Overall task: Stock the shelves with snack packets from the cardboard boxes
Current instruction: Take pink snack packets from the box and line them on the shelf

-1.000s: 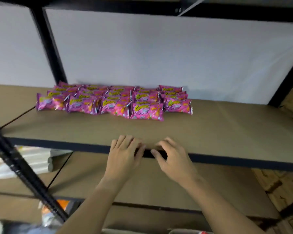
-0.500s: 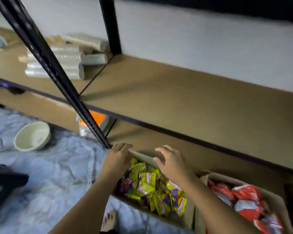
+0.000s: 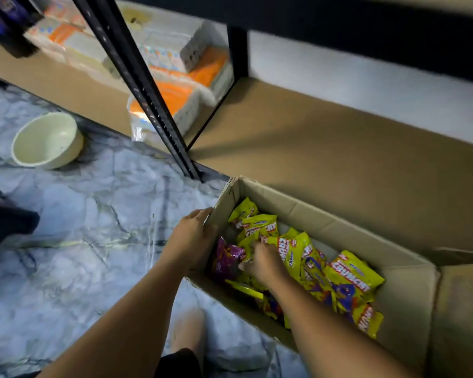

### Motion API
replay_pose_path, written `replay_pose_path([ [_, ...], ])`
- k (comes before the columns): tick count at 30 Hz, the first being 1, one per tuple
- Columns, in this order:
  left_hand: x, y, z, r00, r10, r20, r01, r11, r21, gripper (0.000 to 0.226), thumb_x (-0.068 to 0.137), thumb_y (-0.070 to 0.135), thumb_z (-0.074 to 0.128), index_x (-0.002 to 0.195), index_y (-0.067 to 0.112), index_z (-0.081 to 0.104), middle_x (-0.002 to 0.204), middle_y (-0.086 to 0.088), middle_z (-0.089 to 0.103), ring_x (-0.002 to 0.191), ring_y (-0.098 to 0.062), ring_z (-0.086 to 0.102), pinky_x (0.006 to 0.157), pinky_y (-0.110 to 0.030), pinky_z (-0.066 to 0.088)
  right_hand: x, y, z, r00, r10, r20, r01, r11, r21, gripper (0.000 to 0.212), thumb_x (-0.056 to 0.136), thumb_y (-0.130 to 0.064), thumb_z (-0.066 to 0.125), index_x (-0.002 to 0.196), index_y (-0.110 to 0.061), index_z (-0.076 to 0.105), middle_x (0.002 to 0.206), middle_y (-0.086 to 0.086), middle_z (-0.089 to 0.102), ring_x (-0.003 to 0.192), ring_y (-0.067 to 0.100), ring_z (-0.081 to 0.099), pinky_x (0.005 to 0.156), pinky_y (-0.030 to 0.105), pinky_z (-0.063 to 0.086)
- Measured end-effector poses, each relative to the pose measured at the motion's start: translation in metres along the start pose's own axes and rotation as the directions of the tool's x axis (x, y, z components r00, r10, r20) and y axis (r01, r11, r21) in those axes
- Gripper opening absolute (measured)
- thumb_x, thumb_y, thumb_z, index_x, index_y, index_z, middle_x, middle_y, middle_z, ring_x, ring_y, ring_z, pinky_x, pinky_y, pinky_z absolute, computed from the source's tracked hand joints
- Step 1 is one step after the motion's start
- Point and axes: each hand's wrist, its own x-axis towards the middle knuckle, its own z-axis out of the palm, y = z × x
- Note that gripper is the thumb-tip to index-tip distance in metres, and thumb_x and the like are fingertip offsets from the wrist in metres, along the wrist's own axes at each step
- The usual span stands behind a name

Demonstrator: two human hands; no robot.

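A: What has moved since half a second ago?

B: The view has dropped further toward the floor, and both hands have gone down to the cardboard box (image 3: 306, 211). The right hand (image 3: 262, 261), which hovered above the packets before, is now down among the yellow snack packets (image 3: 350, 276). The left hand (image 3: 190, 238) has shifted to the box's left wall.

A: And each grip?

B: The left hand's fingers are curled over the upper edge of that wall, holding it. The right hand's fingers are bent down into the pile and touch the packets; motion blur hides whether they have closed on one, so I cannot tell.

A: Any writing?

B: "CRUNCHY" in white letters on a red band shows on several yellow packets. A purple packet (image 3: 227, 257) lies at the box's left end, its print unreadable.

A: Where does the box stand?

B: On the marbled floor (image 3: 79, 214), just in front of the lowest brown shelf (image 3: 325, 148). A pale bowl (image 3: 48, 140) sits on the floor well to the left, beyond the black upright (image 3: 145, 99). Orange-and-white packs (image 3: 180, 85) are stacked on the shelf behind that upright.
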Motion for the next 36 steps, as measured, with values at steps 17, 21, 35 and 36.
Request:
replay_pose_path([
  [17, 0.005, -0.031, 0.027, 0.974, 0.213, -0.073, -0.207, 0.976, 0.072, 0.053, 0.098, 0.035, 0.038, 0.147, 0.017, 0.045, 0.122, -0.012, 0.067, 0.095, -0.034, 0.065, 0.071, -0.038, 0.053, 0.061, -0.014, 0.045, 0.972, -0.203, 0.114, 0.225, 0.947, -0.228, 0.038, 0.081, -0.021, 0.07, 0.117, -0.012, 0.063, 0.116, 0.018, 0.065, 0.107, 0.038, 0.062, 0.087, 0.037, 0.052],
  [21, 0.006, -0.028, 0.021, 0.973, 0.221, -0.059, -0.216, 0.973, 0.077, 0.051, 0.095, 0.032, 0.041, 0.142, 0.014, 0.05, 0.108, -0.013, 0.07, 0.087, -0.035, 0.065, 0.066, -0.042, 0.053, 0.051, 0.003, 0.029, 0.971, -0.231, 0.067, 0.236, 0.968, -0.081, 0.027, 0.069, -0.015, 0.074, 0.092, -0.024, 0.063, 0.092, 0.008, 0.066, 0.085, 0.029, 0.064, 0.069, 0.033, 0.053],
  [35, -0.049, 0.113, -0.125, 0.976, 0.209, -0.061, -0.211, 0.977, -0.019, 0.022, 0.092, 0.02, 0.053, 0.109, 0.013, 0.063, 0.105, -0.01, 0.068, 0.092, -0.034, 0.064, 0.073, -0.048, 0.055, -0.124, -0.029, -0.161, 0.954, -0.225, -0.198, 0.244, 0.967, 0.078, 0.026, 0.079, -0.027, 0.08, 0.104, -0.034, 0.076, 0.077, -0.011, 0.068, 0.065, -0.001, 0.056, 0.06, 0.016, 0.041],
  [36, -0.054, 0.129, -0.144, 0.974, 0.214, -0.073, -0.217, 0.976, -0.03, 0.023, 0.093, 0.019, 0.054, 0.113, 0.015, 0.064, 0.109, -0.008, 0.068, 0.095, -0.032, 0.064, 0.075, -0.046, 0.055, -0.141, -0.039, -0.18, 0.953, -0.218, -0.21, 0.238, 0.968, 0.074, 0.026, 0.08, -0.029, 0.08, 0.105, -0.034, 0.075, 0.083, -0.01, 0.071, 0.071, 0.001, 0.06, 0.064, 0.02, 0.045],
])
